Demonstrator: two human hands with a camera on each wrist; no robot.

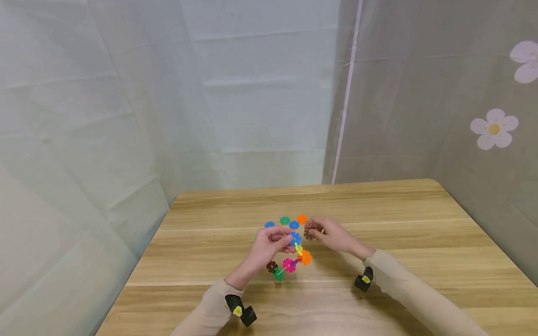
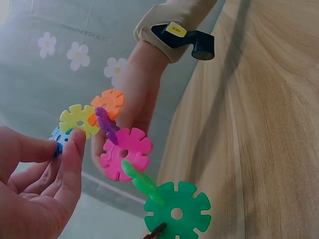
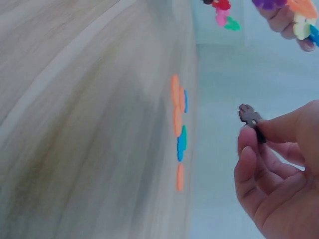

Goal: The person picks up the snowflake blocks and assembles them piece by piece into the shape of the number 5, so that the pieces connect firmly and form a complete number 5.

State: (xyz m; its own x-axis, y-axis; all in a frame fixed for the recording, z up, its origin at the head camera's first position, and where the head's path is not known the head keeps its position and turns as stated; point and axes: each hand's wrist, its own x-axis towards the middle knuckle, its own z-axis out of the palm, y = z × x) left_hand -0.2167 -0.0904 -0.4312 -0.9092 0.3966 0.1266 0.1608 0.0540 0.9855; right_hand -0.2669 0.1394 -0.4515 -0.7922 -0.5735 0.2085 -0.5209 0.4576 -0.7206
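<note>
My left hand (image 1: 266, 245) pinches a blue notched disc (image 1: 295, 239) between thumb and fingers. From that disc runs a linked chain of plastic notched discs. In the left wrist view the chain shows yellow (image 2: 75, 119), orange (image 2: 113, 99), purple (image 2: 104, 122), pink (image 2: 134, 142), light green (image 2: 139, 180) and dark green (image 2: 192, 219) discs. My right hand (image 1: 334, 234), just right of the chain, pinches a brown notched disc (image 3: 247, 114) by its edge. The brown disc is apart from the blue one. Part of the chain is hidden behind my left hand in the head view.
Beyond the hands, loose discs lie on the wooden table (image 1: 378, 205): green (image 1: 285, 220), orange (image 1: 301, 219) and blue (image 1: 269, 224) among them. Pale cloth (image 1: 260, 93) hangs behind the table, with a grey flowered one (image 1: 399, 93) at right. Each wrist wears a small black camera.
</note>
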